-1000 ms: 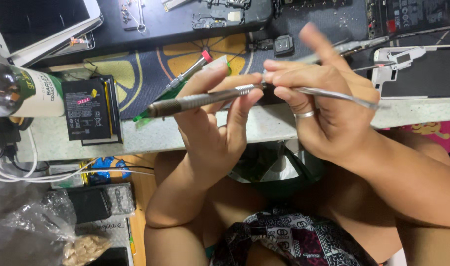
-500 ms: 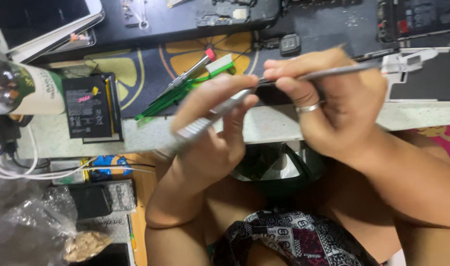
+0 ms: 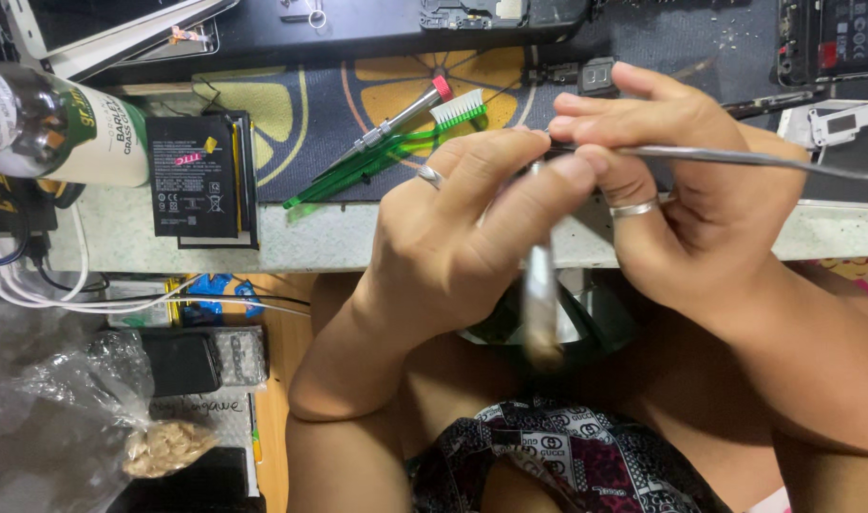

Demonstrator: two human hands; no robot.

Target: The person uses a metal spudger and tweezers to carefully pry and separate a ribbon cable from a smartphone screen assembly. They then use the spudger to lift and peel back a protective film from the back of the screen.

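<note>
Head view, left to right: a bottle (image 3: 45,128) lies at the upper left of the frame, a black flat battery (image 3: 198,179) beside it on the worktop (image 3: 311,242), then a green toothbrush (image 3: 386,152) on the patterned mat. At centre the left hand (image 3: 453,237) has its grip pinched on a blurred metal tool (image 3: 540,304) hanging downward. To the right, the right hand (image 3: 690,180) has its grip clenched on a thin metal rod (image 3: 757,160) running toward the right edge. Judged from this, steady work asks for both tips kept together with wrists braced close.
</note>
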